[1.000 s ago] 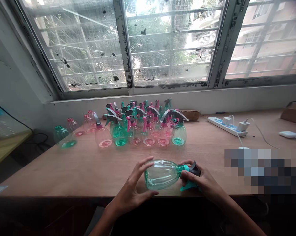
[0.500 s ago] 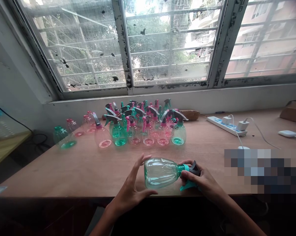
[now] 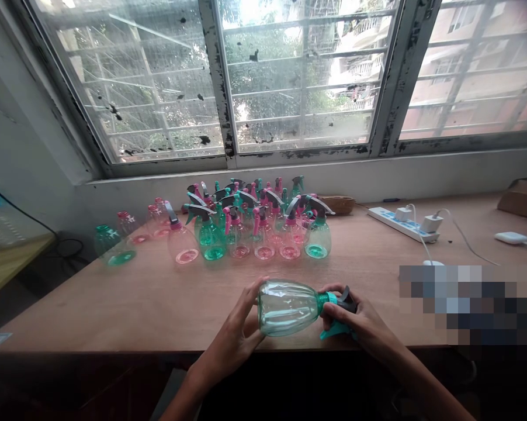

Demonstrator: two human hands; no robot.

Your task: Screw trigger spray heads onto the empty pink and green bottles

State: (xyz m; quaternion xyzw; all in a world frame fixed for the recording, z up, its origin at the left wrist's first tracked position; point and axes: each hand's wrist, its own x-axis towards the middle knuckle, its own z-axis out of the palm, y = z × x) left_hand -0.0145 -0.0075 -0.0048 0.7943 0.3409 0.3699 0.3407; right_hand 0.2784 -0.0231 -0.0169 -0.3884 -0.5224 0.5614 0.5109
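Two white plugs [image 3: 432, 223] are seated in the power strip [image 3: 398, 223]. To the strip's right are laid a small white object [image 3: 510, 237] and, farther back, a cardboard box [image 3: 521, 199]. Left of the strip, a low brown object [image 3: 341, 205] can be seen. Behind the strip, a barred window [image 3: 305, 79] is set.

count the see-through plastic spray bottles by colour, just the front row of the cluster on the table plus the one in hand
pink see-through plastic spray bottles, front row: 4
green see-through plastic spray bottles, front row: 2
turquoise-collared green plastic spray bottle, held sideways: 1
total: 7
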